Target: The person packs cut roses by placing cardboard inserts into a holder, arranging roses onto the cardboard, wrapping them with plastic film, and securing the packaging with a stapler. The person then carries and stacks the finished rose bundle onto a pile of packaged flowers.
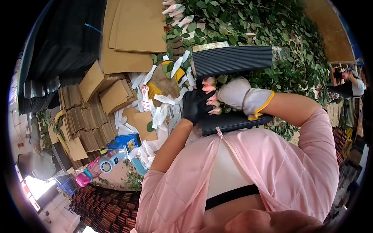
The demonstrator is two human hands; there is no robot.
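Observation:
Several pink roses [210, 88] lie in a row between two black ridged pieces, an upper one [233, 61] and a lower one [233, 122]. My left hand [195, 105], in a black glove, reaches over the blooms from the left with its fingers apart and touching them. From the right, my right hand [234, 93], in a pale grey glove with a yellow cuff edge, closes its fingers at the blooms; its fingertips are partly hidden. Green rose leaves [248, 29] spread behind and to the right of the upper black piece.
White mesh sleeves [164, 99] and a yellow-grey glove [165, 82] lie left of my hands. Farther left are cardboard stacks [89, 123], a blue box [126, 143] and a pink bottle [83, 178]. Flat cardboard [136, 27] lies beyond. Another person [356, 86] is at far right.

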